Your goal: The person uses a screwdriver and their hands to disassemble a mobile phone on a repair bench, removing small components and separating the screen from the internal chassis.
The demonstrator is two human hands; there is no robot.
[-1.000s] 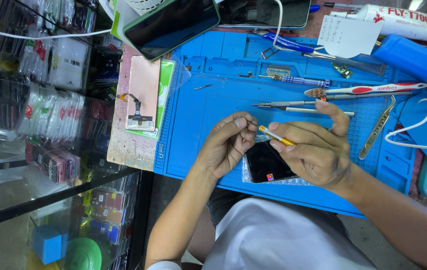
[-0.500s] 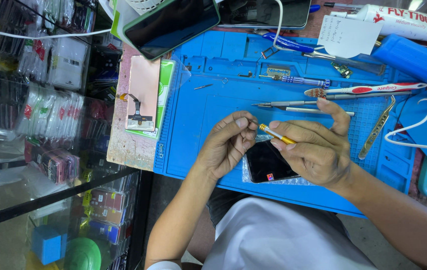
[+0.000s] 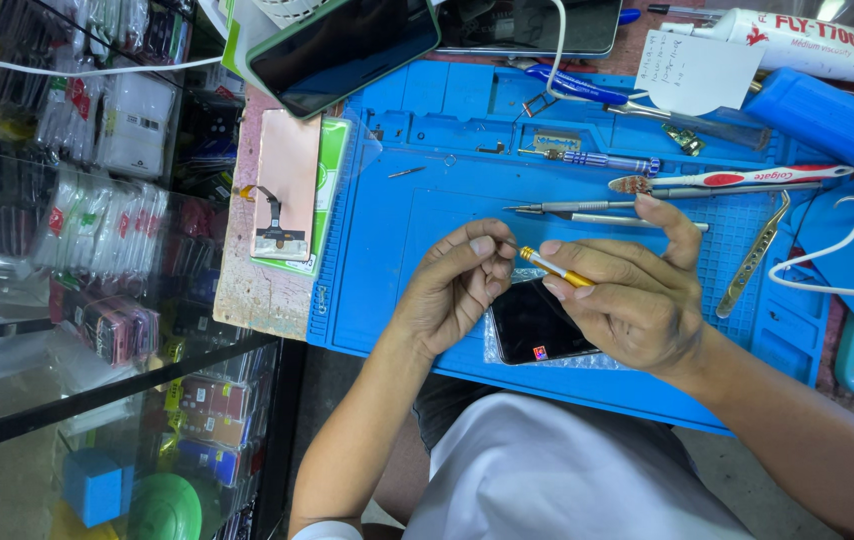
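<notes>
While my right hand [image 3: 637, 300] keeps a closed grip on one thin yellow-handled screwdriver [image 3: 555, 268], I see my left hand [image 3: 457, 285] pinching its fingertips together at the tool's tip, though what they hold is too small to tell, and both hover over one dark phone [image 3: 537, 325] lying on the blue mat [image 3: 397, 230] of the worktop. Further out on the mat I count one toothbrush [image 3: 737, 180], two slim metal tools [image 3: 587, 212], one tweezers [image 3: 752, 255] and one blue screwdriver [image 3: 607, 160]. Beyond lie two more phones [image 3: 347, 45], one copper-backed screen panel [image 3: 287, 185] and one glue tube [image 3: 797, 40].
</notes>
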